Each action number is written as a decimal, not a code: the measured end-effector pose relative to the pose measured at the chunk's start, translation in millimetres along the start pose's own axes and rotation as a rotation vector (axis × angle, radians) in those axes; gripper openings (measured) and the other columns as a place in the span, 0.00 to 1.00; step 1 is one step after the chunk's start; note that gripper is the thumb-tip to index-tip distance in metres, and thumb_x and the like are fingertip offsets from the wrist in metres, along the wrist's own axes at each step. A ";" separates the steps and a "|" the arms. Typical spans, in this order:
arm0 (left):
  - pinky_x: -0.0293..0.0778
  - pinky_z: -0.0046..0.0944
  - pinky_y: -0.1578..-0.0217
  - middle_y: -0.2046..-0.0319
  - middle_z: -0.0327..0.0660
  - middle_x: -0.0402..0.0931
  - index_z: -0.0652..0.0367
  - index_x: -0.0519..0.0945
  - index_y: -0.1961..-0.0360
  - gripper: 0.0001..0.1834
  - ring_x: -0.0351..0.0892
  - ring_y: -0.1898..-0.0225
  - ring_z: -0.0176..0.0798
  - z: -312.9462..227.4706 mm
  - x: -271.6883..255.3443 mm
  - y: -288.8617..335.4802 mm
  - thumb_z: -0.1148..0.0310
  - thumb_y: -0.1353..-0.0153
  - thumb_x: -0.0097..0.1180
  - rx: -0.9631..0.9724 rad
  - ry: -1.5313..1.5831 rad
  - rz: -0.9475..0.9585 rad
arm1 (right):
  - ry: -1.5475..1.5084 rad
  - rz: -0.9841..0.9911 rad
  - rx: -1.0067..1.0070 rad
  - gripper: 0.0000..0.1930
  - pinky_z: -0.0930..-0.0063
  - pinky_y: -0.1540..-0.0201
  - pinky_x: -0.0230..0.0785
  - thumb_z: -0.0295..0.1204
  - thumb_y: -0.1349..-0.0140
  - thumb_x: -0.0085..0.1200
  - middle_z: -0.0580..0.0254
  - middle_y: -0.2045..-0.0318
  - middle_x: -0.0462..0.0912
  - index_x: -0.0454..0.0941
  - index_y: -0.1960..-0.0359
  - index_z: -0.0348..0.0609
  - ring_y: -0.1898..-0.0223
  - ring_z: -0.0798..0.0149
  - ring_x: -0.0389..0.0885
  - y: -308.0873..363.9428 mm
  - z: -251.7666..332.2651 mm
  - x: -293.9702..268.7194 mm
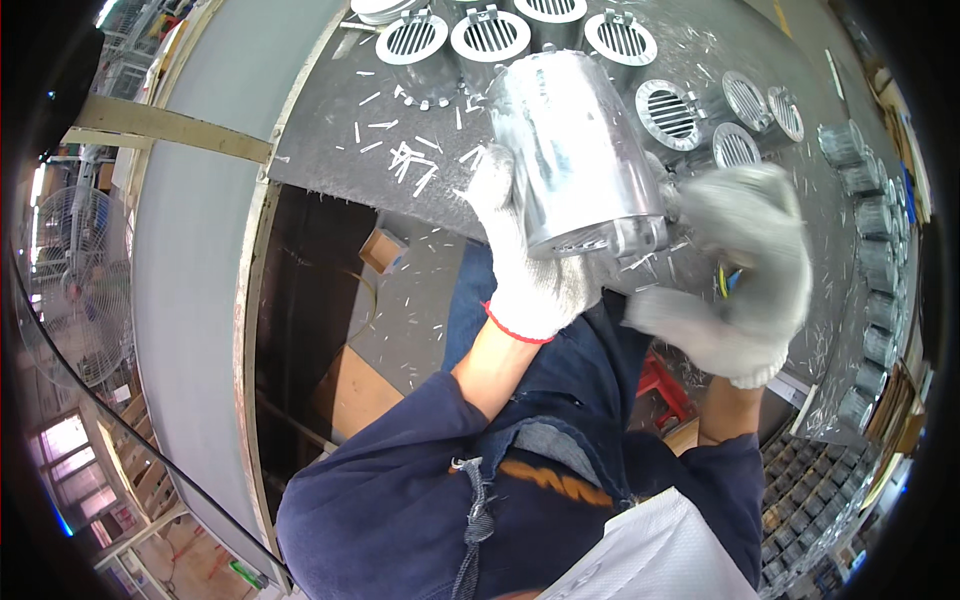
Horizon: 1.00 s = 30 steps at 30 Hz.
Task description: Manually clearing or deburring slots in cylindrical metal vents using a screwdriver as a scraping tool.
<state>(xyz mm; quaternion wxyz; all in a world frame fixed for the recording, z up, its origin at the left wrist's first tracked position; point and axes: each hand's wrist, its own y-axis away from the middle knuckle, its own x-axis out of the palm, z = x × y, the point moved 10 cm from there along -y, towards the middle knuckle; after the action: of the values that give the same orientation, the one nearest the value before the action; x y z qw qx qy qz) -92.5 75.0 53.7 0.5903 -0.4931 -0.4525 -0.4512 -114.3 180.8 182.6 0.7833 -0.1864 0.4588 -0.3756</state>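
Note:
My left hand (535, 275) wears a white knit glove with a red cuff edge. It is closed around the left side and lower end of a shiny metal cylinder (575, 140), which is tilted above my lap at the edge of the bench. A small metal fitting (640, 235) sits at the cylinder's lower rim. To the right, my gloved right hand (760, 270) is smeared by motion and curved beside that fitting. Whether its fingers touch or grip anything does not show. Beyond the cylinder stand several similar metal cylinders with slotted round grilles (490, 37) on top.
Thin white slivers (410, 165) litter the dark bench top (330, 125). More grilled cylinders (670, 115) stand at the far right, and a row of metal parts (878, 265) lines the right edge. A grey panel (190, 300) rises at left. A red stool (665, 390) shows below the bench.

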 end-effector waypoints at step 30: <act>0.81 0.44 0.42 0.36 0.48 0.71 0.52 0.45 0.19 0.49 0.80 0.42 0.42 -27.3 -61.8 4.1 0.53 0.30 0.61 0.123 -0.305 -0.393 | -0.050 -0.458 0.288 0.26 0.66 0.50 0.81 0.41 0.19 0.45 0.45 0.49 0.82 0.61 0.30 0.33 0.58 0.61 0.86 27.7 -16.4 -49.1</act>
<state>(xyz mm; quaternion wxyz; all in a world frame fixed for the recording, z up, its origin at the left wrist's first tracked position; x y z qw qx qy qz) -97.4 53.7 -10.4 0.4451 -0.4210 -0.6501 -0.4494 -131.3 236.9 185.0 0.7075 -0.1812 0.3269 -0.5998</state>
